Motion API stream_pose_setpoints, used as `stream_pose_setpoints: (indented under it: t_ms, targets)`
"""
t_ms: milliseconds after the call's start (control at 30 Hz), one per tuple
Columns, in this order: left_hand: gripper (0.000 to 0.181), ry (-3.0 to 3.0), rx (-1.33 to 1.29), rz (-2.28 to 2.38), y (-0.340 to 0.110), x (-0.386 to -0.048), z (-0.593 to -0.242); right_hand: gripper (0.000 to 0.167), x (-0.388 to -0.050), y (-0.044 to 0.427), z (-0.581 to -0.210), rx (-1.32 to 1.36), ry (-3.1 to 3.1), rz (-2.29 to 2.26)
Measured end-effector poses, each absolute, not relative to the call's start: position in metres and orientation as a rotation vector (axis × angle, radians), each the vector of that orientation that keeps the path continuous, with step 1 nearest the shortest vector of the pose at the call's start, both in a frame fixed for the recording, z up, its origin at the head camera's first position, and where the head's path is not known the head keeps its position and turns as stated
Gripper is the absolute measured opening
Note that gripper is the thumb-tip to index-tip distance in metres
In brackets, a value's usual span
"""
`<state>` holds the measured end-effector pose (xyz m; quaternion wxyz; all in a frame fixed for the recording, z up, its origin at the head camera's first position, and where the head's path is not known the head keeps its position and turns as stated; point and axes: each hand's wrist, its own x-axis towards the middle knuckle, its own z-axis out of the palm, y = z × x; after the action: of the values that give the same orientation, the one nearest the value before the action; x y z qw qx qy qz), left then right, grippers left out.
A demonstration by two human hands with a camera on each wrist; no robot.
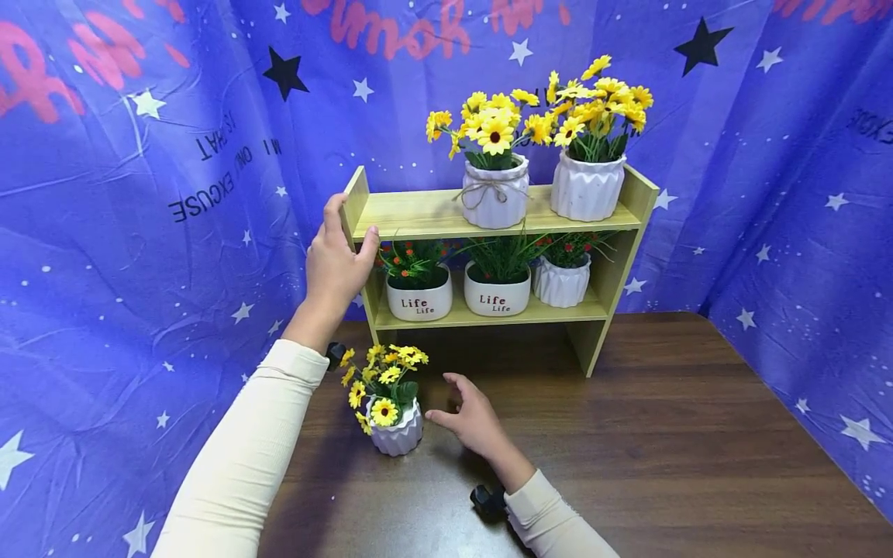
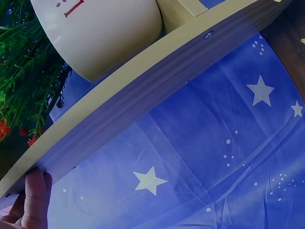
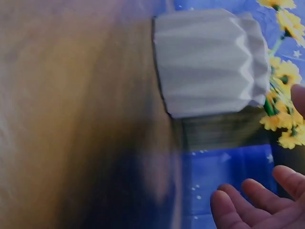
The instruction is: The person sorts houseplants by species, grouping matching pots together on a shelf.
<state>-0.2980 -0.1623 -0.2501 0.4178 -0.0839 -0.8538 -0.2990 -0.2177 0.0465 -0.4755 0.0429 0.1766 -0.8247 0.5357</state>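
Note:
A two-tier wooden shelf (image 1: 418, 211) stands at the back of the table. My left hand (image 1: 336, 260) holds its left side panel near the top, fingers along the outer face and thumb at the front; the left wrist view shows fingers (image 2: 35, 198) against that panel. On the table before the shelf's left end sits a white fluted pot (image 1: 398, 435) of yellow flowers (image 1: 384, 411). Just right of it, my right hand (image 1: 474, 418) is spread with thumb and fingers apart, not touching the pot. The right wrist view shows the same pot (image 3: 209, 62) beyond the fingers.
Two white pots of yellow flowers (image 1: 497, 194) (image 1: 588, 186) occupy the top tier's right half. Below are two "Life" planters (image 1: 420, 301) (image 1: 497, 298) and a fluted pot (image 1: 562, 280) of greenery. Blue starry curtains (image 1: 174, 310) surround the brown table (image 1: 698, 434).

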Motion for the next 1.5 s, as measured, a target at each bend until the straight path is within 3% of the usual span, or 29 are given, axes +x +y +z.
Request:
stream_pose_setpoints:
  t_ms: [333,667,933,1500]
  targets:
    - [0.059,-2.155,-0.193,-0.747,-0.161,-0.297,-0.251,0.079,-0.209,0.028,-0.491,0.680,-2.676,1.624]
    - [0.060,-2.165,-0.186,-0.751,-0.161,-0.298,-0.251,0.078,-0.206,0.011,-0.497,0.712,-2.601,1.790]
    - [0.060,-2.162,-0.178,-0.753,-0.161,-0.298,-0.250,0.073,-0.202,0.000,-0.501,0.604,-2.565,1.756]
    - [0.060,-2.166,-0.179,-0.748,-0.162,-0.298,-0.250,0.084,-0.198,-0.023,-0.503,0.376,-2.559,1.694]
